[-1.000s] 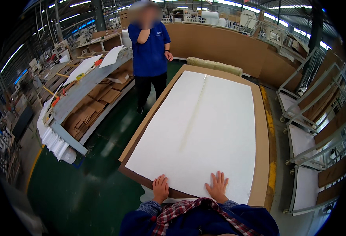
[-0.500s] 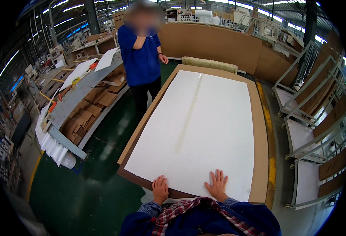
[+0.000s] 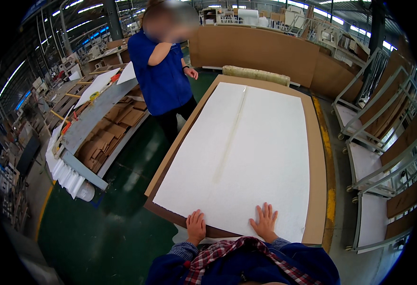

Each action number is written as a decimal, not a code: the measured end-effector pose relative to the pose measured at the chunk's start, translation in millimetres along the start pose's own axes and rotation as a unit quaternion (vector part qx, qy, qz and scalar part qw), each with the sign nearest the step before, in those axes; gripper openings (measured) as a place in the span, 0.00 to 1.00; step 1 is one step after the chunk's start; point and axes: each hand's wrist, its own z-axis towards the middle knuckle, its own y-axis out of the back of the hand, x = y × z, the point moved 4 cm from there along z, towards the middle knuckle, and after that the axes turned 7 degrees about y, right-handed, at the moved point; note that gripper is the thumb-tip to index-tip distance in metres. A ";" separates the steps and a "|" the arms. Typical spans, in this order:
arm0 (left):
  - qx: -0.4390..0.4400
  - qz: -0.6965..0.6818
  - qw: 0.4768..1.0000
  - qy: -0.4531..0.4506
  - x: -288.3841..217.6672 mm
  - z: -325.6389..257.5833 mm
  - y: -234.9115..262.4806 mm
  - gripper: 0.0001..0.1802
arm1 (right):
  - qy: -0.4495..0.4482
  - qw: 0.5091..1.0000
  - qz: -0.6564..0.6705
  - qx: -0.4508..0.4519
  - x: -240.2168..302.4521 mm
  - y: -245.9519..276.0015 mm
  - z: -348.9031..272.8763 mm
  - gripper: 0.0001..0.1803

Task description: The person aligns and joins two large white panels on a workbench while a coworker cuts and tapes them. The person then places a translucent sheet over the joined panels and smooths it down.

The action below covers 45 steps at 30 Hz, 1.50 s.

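At the far left a long grey bench carried flat brown cardboard pieces, and white ribbed strips hung at its near end above the green floor. Beside the left edge of the worktop a person in a blue shirt stood. A large white sheet lay flat on the brown board and covered most of it. The left hand lay flat on the near edge of the sheet with its fingers spread. The right hand pressed the same edge in the same way, a little apart from the left. Metal racks stood at the right.
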 end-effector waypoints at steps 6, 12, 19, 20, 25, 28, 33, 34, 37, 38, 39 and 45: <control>-0.003 0.000 1.000 -0.004 1.4 -0.9 -1.5 0.17 | 0.003 1.000 -0.007 -0.004 0.6 0.5 -1.0 0.36; -0.004 -0.002 1.000 -0.004 1.8 -0.7 -2.1 0.17 | -0.001 1.000 -0.003 0.002 2.1 2.7 -0.3 0.36; -0.004 0.000 1.000 -0.003 2.1 -0.3 -1.7 0.17 | -0.007 1.000 0.015 0.005 4.7 6.6 0.7 0.35; -0.004 0.001 1.000 -0.003 2.0 -0.2 -2.1 0.17 | -0.008 1.000 0.016 0.005 4.6 6.9 0.9 0.35; -0.005 0.000 1.000 -0.004 1.9 -0.2 -4.6 0.17 | -0.005 1.000 0.014 0.001 3.3 8.7 0.4 0.35; -0.004 0.001 1.000 -0.003 4.1 -2.0 -3.8 0.18 | -0.001 1.000 0.014 0.002 4.8 6.6 1.2 0.35; -0.002 0.000 1.000 -0.007 1.9 0.1 -4.3 0.18 | -0.005 1.000 0.012 0.001 2.0 5.9 -0.6 0.36; -0.002 0.002 1.000 -0.003 3.3 -1.3 -3.9 0.18 | -0.003 1.000 0.011 0.003 3.0 4.2 0.1 0.36; 0.000 0.004 1.000 -0.003 4.8 -2.0 -4.4 0.18 | -0.004 1.000 0.009 0.009 3.9 4.6 1.2 0.36; -0.001 0.003 1.000 -0.004 4.5 -1.5 -4.5 0.18 | -0.006 1.000 0.009 0.011 3.7 5.1 1.3 0.36; -0.002 0.002 1.000 -0.004 4.0 -1.1 -4.7 0.18 | -0.008 1.000 0.009 0.011 3.4 5.4 1.1 0.36; -0.004 0.001 1.000 -0.002 1.9 -0.3 -3.2 0.17 | -0.014 1.000 0.017 0.020 4.1 8.2 1.9 0.35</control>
